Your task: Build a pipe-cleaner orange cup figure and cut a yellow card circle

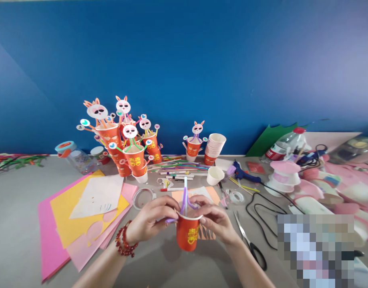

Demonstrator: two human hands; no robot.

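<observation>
I hold a red paper cup [188, 236] with a gold emblem upright above the grey table [18, 208]. My left hand [152, 218], with a red bead bracelet at the wrist, grips the cup's rim from the left, fingers closed. My right hand [215, 220] pinches the rim on the right side. A purple straw [184, 202] and a white straw stick up out of the cup between my fingers, and a purple end pokes out to the left.
Finished red bunny cups [132, 154] cluster at the back left, one more [194, 146] beside a stack of white cups [215, 146]. Pink and yellow paper sheets [81, 216] lie left. Scissors [250, 242], a blue glue gun [244, 173] with black cord, pens, tape rolls and pink items fill the right.
</observation>
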